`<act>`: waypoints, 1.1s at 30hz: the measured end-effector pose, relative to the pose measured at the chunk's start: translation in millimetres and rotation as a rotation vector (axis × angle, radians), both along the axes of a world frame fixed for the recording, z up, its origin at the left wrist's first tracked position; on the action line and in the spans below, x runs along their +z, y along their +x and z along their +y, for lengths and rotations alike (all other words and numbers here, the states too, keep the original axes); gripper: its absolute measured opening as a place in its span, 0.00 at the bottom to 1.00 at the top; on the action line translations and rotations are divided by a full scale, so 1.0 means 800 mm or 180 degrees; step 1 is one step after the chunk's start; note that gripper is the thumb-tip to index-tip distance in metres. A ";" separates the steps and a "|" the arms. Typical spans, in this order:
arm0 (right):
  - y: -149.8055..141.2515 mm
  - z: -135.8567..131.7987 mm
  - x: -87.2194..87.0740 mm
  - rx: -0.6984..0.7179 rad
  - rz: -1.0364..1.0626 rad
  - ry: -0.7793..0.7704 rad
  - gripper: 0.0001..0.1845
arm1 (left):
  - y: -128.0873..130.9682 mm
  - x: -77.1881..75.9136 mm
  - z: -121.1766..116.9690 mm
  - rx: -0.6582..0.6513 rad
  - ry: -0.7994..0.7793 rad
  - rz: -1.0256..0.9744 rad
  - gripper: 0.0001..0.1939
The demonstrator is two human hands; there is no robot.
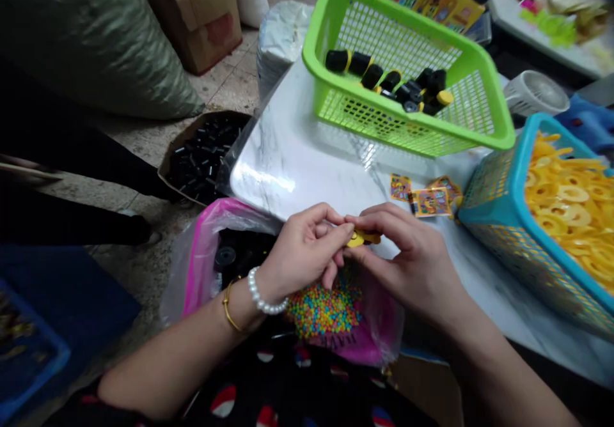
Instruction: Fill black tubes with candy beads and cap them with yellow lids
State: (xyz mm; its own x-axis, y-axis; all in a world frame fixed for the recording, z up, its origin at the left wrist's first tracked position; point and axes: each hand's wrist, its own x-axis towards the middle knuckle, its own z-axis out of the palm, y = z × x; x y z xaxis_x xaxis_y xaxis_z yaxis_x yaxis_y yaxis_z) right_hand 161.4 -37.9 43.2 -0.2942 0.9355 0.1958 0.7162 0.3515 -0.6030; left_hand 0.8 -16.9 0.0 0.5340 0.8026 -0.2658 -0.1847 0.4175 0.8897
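Just above the pink bin [194, 261], by the near edge of the white desk [297, 178], two hands meet. The left hand [307, 241] pinches a small yellow piece [355, 240] with its thumb and fingers. The right hand [415, 254] holds the same piece from the other side. So each grip is narrow, with the yellow piece held in it. Fingers hide part of the piece, so I cannot tell its whole shape.

Under the hands, the pink bin has lots of tiny colored balls [323, 312] and some black parts [225, 256]. See-through plastic hangs over its rim.

Past the fingers, a smooth strip of desk top runs up to the green basket [407, 136], so there is room to move that way. Black and yellow pieces [391, 82] lie in that basket. Its far side is near the back of the desk.

To the right it is tighter. Small picture cards [432, 202] lie near the right hand, and just beside them stands the blue basket [520, 203], piled with yellow rings [570, 194]. On the left, the desk edge drops off toward the floor.
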 end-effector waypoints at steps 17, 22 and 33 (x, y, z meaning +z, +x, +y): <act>0.046 -0.012 -0.029 -0.0302 0.2673 -0.1552 0.07 | 0.001 -0.012 -0.016 0.0527 0.2161 0.1290 0.09; 0.042 0.001 -0.012 0.0010 0.2548 -0.1849 0.17 | 0.003 -0.016 -0.017 0.0400 0.2623 0.1307 0.07; 0.023 0.038 -0.015 -0.0042 0.1840 -0.2586 0.15 | 0.001 -0.020 -0.012 0.0337 0.2895 0.1583 0.09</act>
